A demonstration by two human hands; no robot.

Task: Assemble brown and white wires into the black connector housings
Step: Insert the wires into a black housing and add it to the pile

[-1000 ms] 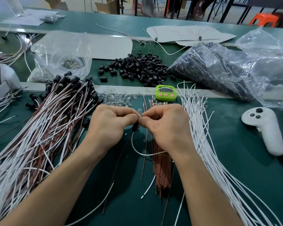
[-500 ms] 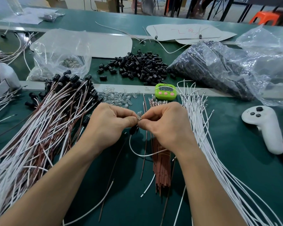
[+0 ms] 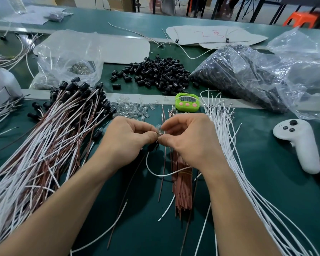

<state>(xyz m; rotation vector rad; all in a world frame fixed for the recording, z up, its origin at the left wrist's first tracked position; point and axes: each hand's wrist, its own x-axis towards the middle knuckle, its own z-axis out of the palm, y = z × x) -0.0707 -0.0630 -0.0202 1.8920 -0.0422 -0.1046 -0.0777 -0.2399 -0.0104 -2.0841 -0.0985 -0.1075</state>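
One bulb [image 3: 158, 128], left hand [image 3: 127, 140], right hand [image 3: 191, 140] pinching

Green-topped benches [image 3: 266, 182], orange stool [image 3: 300, 19] behind.

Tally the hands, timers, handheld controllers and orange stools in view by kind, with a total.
Bare hands: 2, the left hand and right hand, together pinching a small clear bulb
Green digital timer with pink buttons: 1
White plastic handheld controller: 1
Orange plastic stool: 1
Total: 5
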